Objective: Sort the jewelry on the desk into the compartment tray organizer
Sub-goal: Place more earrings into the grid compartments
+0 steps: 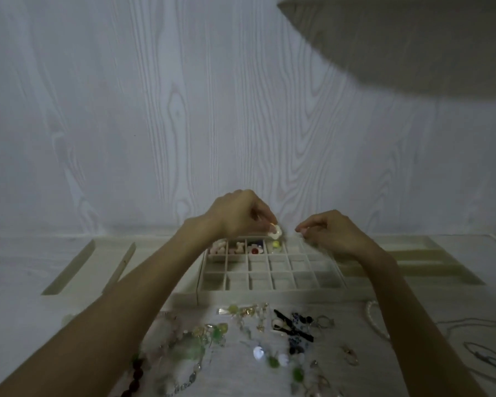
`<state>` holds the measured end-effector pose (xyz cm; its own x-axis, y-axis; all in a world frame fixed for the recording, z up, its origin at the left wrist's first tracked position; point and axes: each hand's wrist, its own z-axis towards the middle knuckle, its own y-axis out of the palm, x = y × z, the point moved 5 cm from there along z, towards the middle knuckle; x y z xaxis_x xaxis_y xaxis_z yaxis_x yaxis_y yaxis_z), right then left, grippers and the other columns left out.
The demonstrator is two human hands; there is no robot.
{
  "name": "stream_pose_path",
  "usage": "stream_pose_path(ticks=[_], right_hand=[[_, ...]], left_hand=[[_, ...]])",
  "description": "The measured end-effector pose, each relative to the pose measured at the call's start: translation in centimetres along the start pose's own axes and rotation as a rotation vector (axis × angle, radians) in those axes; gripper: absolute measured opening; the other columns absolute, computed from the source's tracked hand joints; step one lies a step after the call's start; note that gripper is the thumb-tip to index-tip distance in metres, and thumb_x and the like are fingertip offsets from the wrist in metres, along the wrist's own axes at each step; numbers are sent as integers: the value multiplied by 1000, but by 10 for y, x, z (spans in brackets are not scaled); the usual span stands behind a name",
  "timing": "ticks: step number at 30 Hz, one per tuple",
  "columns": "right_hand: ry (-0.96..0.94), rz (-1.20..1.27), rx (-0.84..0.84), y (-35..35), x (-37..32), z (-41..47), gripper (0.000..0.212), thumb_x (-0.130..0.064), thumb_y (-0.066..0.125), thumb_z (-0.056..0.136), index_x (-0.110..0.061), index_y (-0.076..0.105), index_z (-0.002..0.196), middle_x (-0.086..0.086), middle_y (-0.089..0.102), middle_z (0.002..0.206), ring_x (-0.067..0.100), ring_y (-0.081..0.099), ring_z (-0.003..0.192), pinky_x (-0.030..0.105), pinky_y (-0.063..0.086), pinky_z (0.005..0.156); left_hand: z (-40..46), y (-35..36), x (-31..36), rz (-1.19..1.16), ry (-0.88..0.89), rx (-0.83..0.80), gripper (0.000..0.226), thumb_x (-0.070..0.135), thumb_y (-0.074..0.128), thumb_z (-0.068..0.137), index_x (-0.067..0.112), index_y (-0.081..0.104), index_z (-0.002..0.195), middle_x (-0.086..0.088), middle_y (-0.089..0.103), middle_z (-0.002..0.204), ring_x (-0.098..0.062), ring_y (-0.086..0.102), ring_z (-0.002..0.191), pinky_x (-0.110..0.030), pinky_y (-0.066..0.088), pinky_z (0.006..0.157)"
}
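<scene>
A pale compartment tray (271,289) lies mid-desk. Its far row holds pink pieces (218,248), a red and white flower piece (255,249) and a yellow-green bead (275,245). My left hand (238,214) hovers over that far row and pinches a small white flower-shaped piece (276,230) just above the bead's compartment. My right hand (330,230) hangs over the tray's far right corner with fingertips pinched together; whether it holds anything is too small to tell. Loose jewelry (241,336) is spread on the desk in front of the tray.
Other pale tray sections lie to the left (69,270) and right (430,262) of the organizer. A beaded bracelet (377,319) and thin chains (481,353) sit at the right. Dark beads (135,373) lie near my left forearm. A wood-grain wall stands behind the desk.
</scene>
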<state>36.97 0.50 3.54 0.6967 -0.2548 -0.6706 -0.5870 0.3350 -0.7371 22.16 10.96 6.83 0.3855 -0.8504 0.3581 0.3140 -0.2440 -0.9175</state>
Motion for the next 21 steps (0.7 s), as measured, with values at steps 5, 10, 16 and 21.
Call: stream_pose_path(ticks=[5, 10, 16, 21], right_hand=[[32, 13, -9, 6, 8, 3, 16, -21, 62, 86, -22, 73, 98, 0, 71, 102, 6, 59, 86, 16, 40, 75], [11, 9, 14, 5, 9, 6, 14, -23, 64, 86, -24, 73, 95, -1, 70, 103, 5, 59, 89, 17, 40, 79], [-4, -2, 14, 10, 9, 8, 13, -23, 63, 87, -25, 73, 96, 0, 70, 104, 5, 59, 83, 9, 39, 64], [15, 0, -2, 14, 10, 9, 15, -18, 60, 89, -23, 73, 96, 3, 69, 107, 10, 61, 89, 14, 43, 67]], left_hand=[[23, 34, -13, 145, -19, -109, 22, 44, 68, 81, 38, 71, 103, 17, 67, 92, -4, 59, 85, -18, 35, 57], [26, 49, -14, 163, -7, -162, 21, 43, 67, 83, 39, 71, 103, 16, 69, 93, -4, 60, 86, -19, 34, 58], [29, 56, -10, 110, -7, -172, 26, 41, 70, 82, 36, 69, 108, 16, 69, 94, -4, 61, 88, -21, 39, 64], [27, 53, -14, -5, -50, -230, 34, 28, 73, 81, 31, 67, 114, 14, 73, 95, -2, 64, 95, -26, 50, 81]])
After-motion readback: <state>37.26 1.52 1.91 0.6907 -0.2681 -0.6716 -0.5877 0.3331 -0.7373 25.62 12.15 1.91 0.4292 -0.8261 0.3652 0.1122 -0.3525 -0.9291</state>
